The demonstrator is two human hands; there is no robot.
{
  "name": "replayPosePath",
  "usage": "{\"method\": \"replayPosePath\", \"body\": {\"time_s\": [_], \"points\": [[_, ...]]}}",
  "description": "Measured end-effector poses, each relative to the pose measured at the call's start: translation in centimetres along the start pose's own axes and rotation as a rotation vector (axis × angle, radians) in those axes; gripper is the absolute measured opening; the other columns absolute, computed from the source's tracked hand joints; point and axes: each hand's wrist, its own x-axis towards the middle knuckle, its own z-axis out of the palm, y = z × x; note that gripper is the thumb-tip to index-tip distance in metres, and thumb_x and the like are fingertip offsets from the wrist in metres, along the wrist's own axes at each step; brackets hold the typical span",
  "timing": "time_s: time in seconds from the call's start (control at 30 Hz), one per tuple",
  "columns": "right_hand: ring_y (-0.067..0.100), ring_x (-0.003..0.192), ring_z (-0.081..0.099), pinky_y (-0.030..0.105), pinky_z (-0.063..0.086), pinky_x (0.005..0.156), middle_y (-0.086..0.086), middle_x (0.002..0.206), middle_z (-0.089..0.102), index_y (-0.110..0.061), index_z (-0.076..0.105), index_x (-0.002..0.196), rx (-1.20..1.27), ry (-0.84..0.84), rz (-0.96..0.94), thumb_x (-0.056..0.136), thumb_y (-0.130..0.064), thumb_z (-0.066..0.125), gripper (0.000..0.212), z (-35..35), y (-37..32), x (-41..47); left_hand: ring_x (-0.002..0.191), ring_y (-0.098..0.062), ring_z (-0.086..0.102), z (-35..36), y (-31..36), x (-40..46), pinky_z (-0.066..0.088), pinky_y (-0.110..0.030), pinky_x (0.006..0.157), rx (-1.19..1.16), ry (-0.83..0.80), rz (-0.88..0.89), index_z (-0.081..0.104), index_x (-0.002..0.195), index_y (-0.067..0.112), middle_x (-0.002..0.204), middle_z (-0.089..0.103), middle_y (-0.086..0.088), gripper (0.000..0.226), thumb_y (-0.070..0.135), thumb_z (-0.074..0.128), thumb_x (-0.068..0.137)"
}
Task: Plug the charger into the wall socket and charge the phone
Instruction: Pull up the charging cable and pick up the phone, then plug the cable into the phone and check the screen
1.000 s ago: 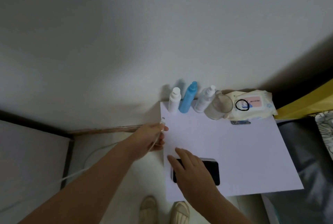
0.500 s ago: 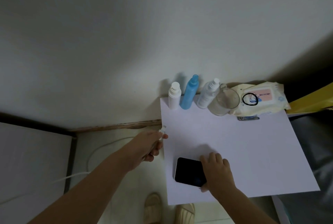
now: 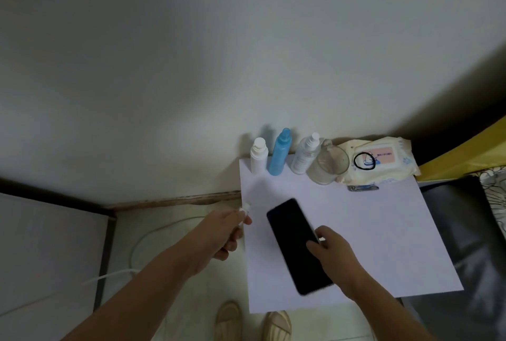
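**Both grips full: cable end left, phone right**

The left hand [image 3: 227, 233] pinches the white charger cable [image 3: 245, 210] by its connector. The right hand [image 3: 332, 251] clasps the dark phone [image 3: 293, 242], tilted above the white worktop [image 3: 383, 231], connector just beside the phone's top end.

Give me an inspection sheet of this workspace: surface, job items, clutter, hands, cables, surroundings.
Surface: white tabletop against the wall.
Job's things: black phone, screen dark, not yet plugged in; cable connector at the table's left edge; wall socket not seen.
Clutter: white bottle, blue bottle, clear bottle, glass cup, wipes pack with a hair tie on it, along the back.
Hands: left hand pinches the connector; right hand holds the phone.
Cables: white cable loops on the floor.
Surroundings: plain wall, slippers below.
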Motion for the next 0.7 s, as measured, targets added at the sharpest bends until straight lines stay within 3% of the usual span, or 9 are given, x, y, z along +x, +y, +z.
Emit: {"method": "replayPosePath", "body": {"time_s": [0.13,0.27,0.4,0.57,0.7], "points": [[0.031,0.088,0.065,0.032,0.053,0.064,0.018,0.095,0.065,-0.004,0.052,0.092,0.626,0.05,0.061,0.094,-0.013,0.048,0.011,-1.7,-4.0,-2.0,0.04,-0.005,0.033,1.0,0.9,-2.2,0.028,-0.016,0.038,0.052,-0.056,0.08,0.058,0.072,0.021,0.048,0.044,0.011,0.03,0.038,0.042,0.092],[0.024,0.09,0.066,0.034,0.053,0.069,0.01,0.099,0.067,-0.01,0.056,0.096,1.055,0.085,0.035,0.097,-0.011,0.043,0.013,-2.8,-7.8,-3.4,0.038,-0.003,0.039,2.3,2.2,-4.3,0.032,-0.014,0.038,0.073,-0.128,0.148,0.057,0.067,0.023,0.046,0.047,0.011,0.032,0.031,0.04,0.093],[0.023,0.091,0.064,0.039,0.051,0.081,0.007,0.098,0.066,-0.017,0.055,0.092,1.227,0.144,0.029,0.097,-0.011,0.041,0.016,-2.9,-10.3,-4.1,0.037,-0.003,0.04,3.4,3.3,-5.7,0.032,-0.013,0.038,0.106,-0.181,0.189,0.057,0.066,0.024,0.044,0.048,0.011,0.032,0.028,0.04,0.092],[0.02,0.087,0.064,0.033,0.053,0.071,0.004,0.095,0.065,-0.017,0.053,0.099,1.313,0.178,0.048,0.097,-0.013,0.043,0.011,-2.3,-11.4,-4.5,0.035,-0.001,0.039,3.4,4.2,-6.3,0.033,-0.012,0.037,0.11,-0.174,0.206,0.058,0.073,0.021,0.042,0.048,0.012,0.029,0.027,0.04,0.094],[0.018,0.081,0.064,0.035,0.054,0.071,-0.001,0.088,0.064,-0.022,0.053,0.084,1.355,0.25,0.073,0.096,-0.014,0.045,0.017,-2.4,-11.9,-4.6,0.034,-0.001,0.039,3.1,4.3,-6.7,0.033,-0.012,0.036,0.123,-0.169,0.228,0.059,0.073,0.023,0.042,0.048,0.013,0.029,0.027,0.04,0.094]]}}
